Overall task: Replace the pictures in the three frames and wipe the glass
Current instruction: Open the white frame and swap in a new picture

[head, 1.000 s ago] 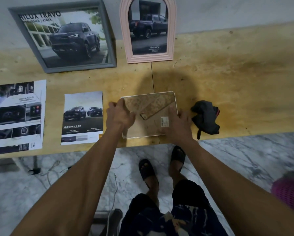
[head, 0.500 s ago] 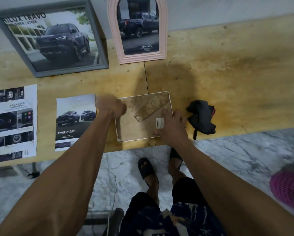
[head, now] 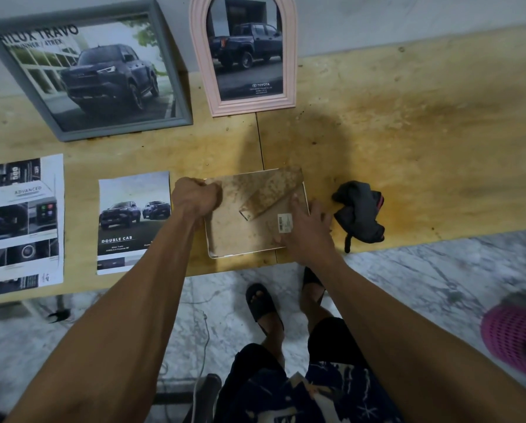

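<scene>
Left hand now fisted on far-left corner of face-down frame at table's near edge, having shifted leftward; right hand flat, pressing backing. Easel stand lifted. Likely working the back loose; cloth untouched beside

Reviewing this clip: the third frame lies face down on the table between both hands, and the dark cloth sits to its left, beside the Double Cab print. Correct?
Not quite. The head view shows the dark cloth right of the face-down frame, beyond the right hand. The Double Cab print lies left, past the left hand.
</scene>
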Available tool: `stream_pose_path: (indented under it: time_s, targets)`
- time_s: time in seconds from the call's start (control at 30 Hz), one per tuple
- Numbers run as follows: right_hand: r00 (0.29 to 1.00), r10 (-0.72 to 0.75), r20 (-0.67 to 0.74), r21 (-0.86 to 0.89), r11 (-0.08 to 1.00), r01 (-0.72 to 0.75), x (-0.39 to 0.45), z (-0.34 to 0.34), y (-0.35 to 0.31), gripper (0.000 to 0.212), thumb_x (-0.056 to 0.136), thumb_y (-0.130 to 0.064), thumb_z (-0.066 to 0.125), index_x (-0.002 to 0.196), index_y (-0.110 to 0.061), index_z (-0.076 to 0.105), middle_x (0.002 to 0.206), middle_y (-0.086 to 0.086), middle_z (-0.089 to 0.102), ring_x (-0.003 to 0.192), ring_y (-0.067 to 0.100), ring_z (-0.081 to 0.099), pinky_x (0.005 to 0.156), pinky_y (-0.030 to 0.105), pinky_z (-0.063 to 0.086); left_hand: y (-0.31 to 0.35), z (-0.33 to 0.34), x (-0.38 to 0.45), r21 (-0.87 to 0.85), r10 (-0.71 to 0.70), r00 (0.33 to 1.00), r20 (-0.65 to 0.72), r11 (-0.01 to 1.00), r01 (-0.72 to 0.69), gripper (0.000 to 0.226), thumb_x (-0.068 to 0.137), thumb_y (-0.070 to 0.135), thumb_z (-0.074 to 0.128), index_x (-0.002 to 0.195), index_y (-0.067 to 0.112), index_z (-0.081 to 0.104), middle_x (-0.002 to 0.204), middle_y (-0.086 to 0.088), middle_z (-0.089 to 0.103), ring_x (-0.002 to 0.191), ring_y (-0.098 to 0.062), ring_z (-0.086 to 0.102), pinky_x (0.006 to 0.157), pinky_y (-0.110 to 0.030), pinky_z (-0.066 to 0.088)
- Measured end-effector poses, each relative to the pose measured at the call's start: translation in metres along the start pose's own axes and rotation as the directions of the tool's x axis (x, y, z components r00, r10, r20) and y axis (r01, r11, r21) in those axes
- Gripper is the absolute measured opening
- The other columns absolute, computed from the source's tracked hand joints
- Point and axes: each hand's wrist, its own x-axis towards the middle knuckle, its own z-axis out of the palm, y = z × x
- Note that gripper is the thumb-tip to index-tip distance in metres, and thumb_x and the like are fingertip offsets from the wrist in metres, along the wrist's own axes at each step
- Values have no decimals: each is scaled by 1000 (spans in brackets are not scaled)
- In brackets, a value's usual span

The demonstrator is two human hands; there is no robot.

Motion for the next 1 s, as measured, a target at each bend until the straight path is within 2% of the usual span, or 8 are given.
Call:
stream_pose_path:
  time_s: [0.17,0.3,0.5,0.6,0.7,0.8,0.9,1.0]
  targets:
    - [1000,6,8,-15,1000,-6,0,-1,2,96,83,-38,74,154,-30,11,150,12,16,128,39,23,102,49,35,-10,-3,-5,27,-8,1000,27,1000,7,37,88,37,75,108,6,71,112,-9,67,100,-25,61,79,-28,44]
    - [1000,8,-9,-20,1000,-8,1,0,1,96,82,-37,76,153,-30,13,147,11,20,126,38,25,100,49,36,-10,-1,-12,-30,5,999,-43,1000,-6,42,85,31,79,117,10,63,110,-4,64,103,-24,60,84,-28,47]
    - [1000,22,-7,-13,1000,-22,1,0,-2,95,83,-38,75,154,-28,11,146,12,18,126,37,24,100,49,35,-7,-2,-17,-73,145,973,-178,984,-160,38,78,29,86,101,16,58,73,10,57,89,-21,62,85,-31,51]
    - [1000,15,1,-13,1000,-15,0,-1,-3,96,83,-39,74,154,-28,11,147,12,16,127,38,23,101,48,35,-10,-1,-16,-118,40,992,-123,991,-55,52,75,43,85,108,11,61,93,2,65,96,-21,62,88,-32,53]
    - [1000,8,-1,-13,1000,-8,-1,-3,-2,94,83,-38,75,154,-28,13,146,12,18,126,37,24,100,47,36,-15,-2,-13,-162,-75,997,3,984,75,46,73,42,87,96,8,64,107,-6,66,100,-23,62,85,-32,53]
    - [1000,3,-1,-1,1000,-3,-1,-3,-1,93,83,-38,75,153,-28,15,145,11,19,126,37,25,100,46,36,-21,-8,-13,-217,-139,980,142,962,168,70,65,35,94,117,-3,66,117,-14,70,99,-28,67,77,-34,54]
    - [1000,7,-11,3,1000,-7,-2,-3,0,92,83,-36,76,153,-29,16,145,11,20,125,37,26,101,46,35,-27,-6,-24,-158,-116,970,212,976,151,48,66,31,94,98,3,70,106,-11,74,97,-28,69,86,-38,58]
    - [1000,2,2,15,1000,-2,-3,-4,-1,92,84,-37,74,153,-29,14,146,11,17,127,37,25,101,46,35,-35,5,-34,-81,-82,987,141,992,95,45,64,34,95,89,13,65,100,-8,74,92,-26,71,86,-44,60]
